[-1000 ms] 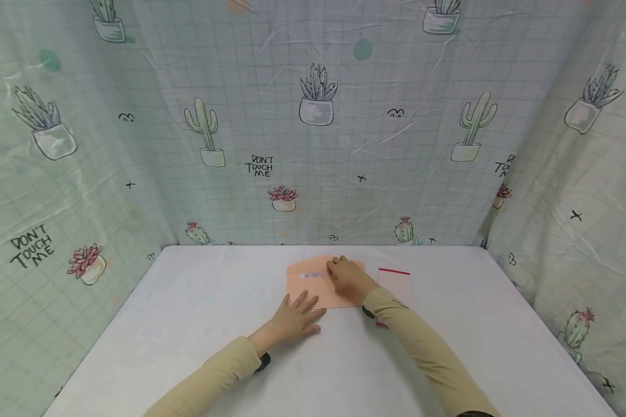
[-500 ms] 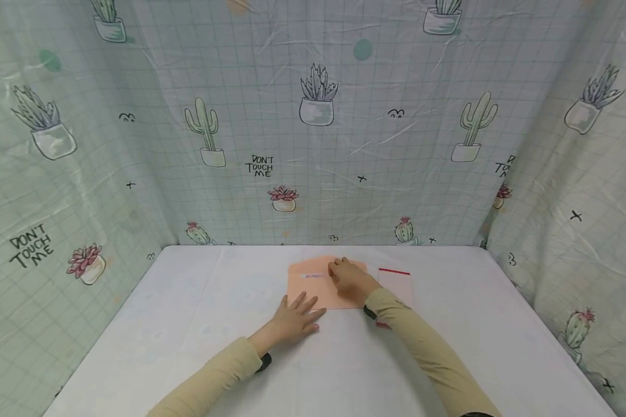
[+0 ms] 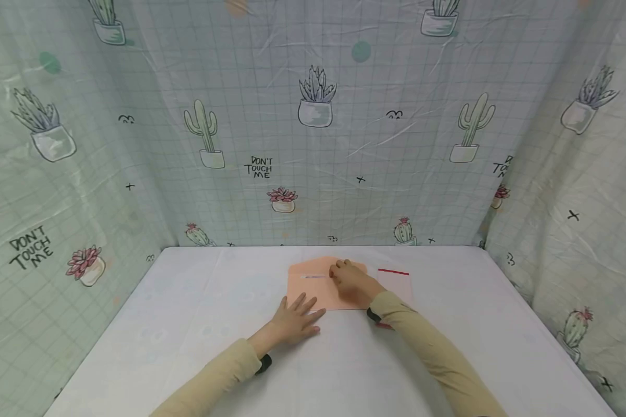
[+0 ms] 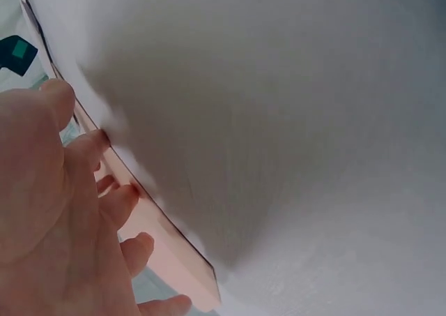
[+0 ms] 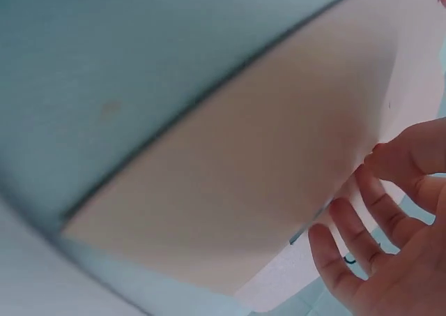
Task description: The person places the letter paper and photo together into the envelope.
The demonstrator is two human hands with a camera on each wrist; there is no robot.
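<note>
A peach envelope (image 3: 313,291) lies flat on the white table (image 3: 188,330), its flap edge at the far side. My left hand (image 3: 294,319) rests flat with spread fingers, the fingertips on the envelope's near left corner. My right hand (image 3: 352,282) lies on top of the envelope's right half, its fingers slightly bent and touching the paper near the flap. The left wrist view shows the left hand (image 4: 56,211) beside the envelope's edge (image 4: 174,253). In the right wrist view the right hand (image 5: 390,260) hovers over the peach sheet (image 5: 265,169). Neither hand grips anything.
A clear zip bag (image 3: 399,284) with a red strip lies just right of the envelope, partly under my right sleeve. Cactus-print curtains (image 3: 313,145) wall in the table at the back and both sides.
My right hand has shifted slightly to the right across the envelope's upper part. The left hand and the envelope stay where they were.
</note>
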